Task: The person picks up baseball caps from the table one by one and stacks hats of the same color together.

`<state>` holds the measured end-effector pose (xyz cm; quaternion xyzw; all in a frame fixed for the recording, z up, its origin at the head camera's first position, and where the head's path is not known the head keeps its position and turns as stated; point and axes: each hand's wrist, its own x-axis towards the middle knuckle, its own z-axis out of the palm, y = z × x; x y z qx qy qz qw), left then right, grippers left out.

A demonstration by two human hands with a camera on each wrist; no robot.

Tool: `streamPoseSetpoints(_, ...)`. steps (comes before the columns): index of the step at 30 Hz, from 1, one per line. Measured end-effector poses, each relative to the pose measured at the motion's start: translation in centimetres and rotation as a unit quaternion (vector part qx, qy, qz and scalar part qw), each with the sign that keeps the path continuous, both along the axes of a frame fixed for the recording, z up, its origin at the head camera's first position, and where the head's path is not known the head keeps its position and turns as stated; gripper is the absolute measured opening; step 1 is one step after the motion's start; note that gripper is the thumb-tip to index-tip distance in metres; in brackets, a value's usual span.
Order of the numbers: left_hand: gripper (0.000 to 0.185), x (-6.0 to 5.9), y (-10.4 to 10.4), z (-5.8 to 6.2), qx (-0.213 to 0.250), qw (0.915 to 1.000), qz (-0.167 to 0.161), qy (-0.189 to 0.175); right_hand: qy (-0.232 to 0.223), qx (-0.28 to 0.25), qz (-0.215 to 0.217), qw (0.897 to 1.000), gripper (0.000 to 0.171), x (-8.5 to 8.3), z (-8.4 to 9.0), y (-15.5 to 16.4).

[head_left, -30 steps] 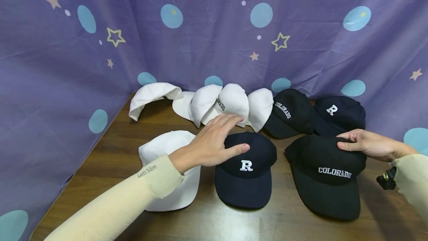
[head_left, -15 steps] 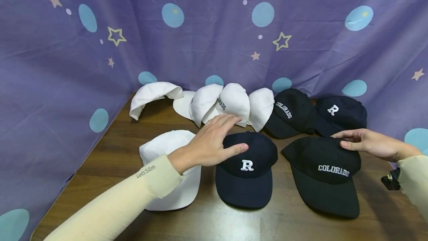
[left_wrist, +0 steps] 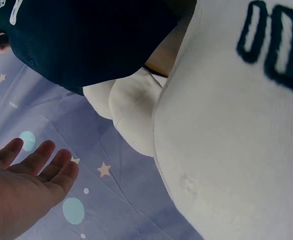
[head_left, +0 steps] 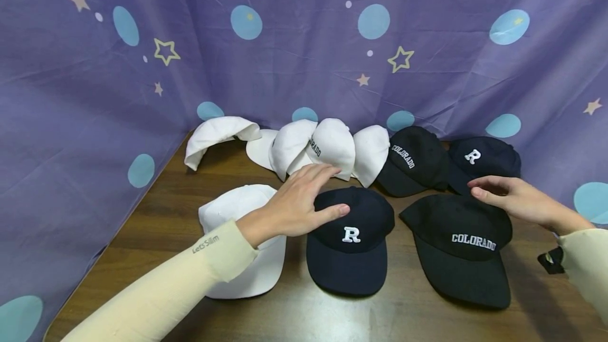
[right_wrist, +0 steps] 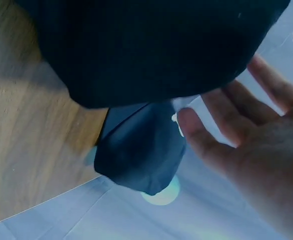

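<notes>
My left hand [head_left: 301, 205] hovers with relaxed fingers above the front row, between a white cap [head_left: 242, 268] and a navy cap [head_left: 349, 268] with a white R. In the left wrist view its fingers [left_wrist: 61, 172] hold nothing. My right hand [head_left: 522, 202] is just over the crown of a black COLORADO cap [head_left: 467, 273], thumb and fingers loosely bent and apart with nothing between them. The right wrist view shows that hand's fingers [right_wrist: 219, 117] beside the edge of the dark cap [right_wrist: 156, 50]. All three front caps lie with brims toward me.
Along the back of the wooden table [head_left: 157, 231] stand several white caps [head_left: 332, 144], a black COLORADO cap [head_left: 413, 162] and a navy R cap [head_left: 489, 160]. A folded white cap [head_left: 214, 133] lies at the left end. A purple curtain [head_left: 294, 67] hangs behind.
My right hand let go of the black COLORADO cap and rose slightly off its crown; the cap shifted a little left and settled. My left hand stayed nearly still.
</notes>
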<state>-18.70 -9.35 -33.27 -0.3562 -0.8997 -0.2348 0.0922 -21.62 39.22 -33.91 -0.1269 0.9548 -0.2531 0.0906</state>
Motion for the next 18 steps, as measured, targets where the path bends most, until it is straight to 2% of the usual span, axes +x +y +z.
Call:
streamPoseSetpoints(9, 0.076, 0.0, -0.5, 0.0, 0.004, 1.0000, 0.001, 0.001, 0.092, -0.018, -0.020, 0.995, 0.040, 1.3, 0.0, -2.2)
streamPoseSetpoints(18, 0.077, 0.1, -1.2, -0.1, 0.003, 0.9998, 0.014, -0.012, 0.128, -0.018, -0.025, 0.991, 0.041, 1.9, 0.1, -4.2)
